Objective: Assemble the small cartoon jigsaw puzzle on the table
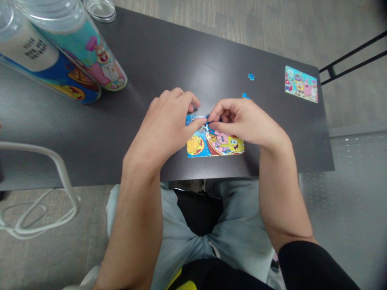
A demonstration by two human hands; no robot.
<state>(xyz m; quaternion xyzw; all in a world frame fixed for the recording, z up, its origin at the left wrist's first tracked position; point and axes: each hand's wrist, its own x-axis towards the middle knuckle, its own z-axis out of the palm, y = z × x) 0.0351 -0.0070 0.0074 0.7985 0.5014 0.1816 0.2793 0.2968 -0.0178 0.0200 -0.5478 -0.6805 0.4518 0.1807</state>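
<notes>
A jigsaw puzzle (224, 144) with cartoon figures and a burger lies flat near the table's front edge. A gap shows in its upper middle, between my hands. My left hand (171, 121) rests over its left side, thumb stretched across the puzzle and apart from the loosely curled fingers. My right hand (238, 121) covers the upper right part. Its thumb and index finger pinch a small blue puzzle piece (208, 118), mostly hidden by the fingertips, at the gap. Two loose blue pieces, one puzzle piece (251, 76) and another piece (245, 96), lie beyond my right hand.
Two printed clear-topped canisters, a teal canister (99, 60) and a blue canister (45, 60), stand at the left. A round lid (101, 9) sits behind them. A picture card (301, 84) lies at the right end of the dark table (169, 48). A white cable (60, 169) hangs lower left.
</notes>
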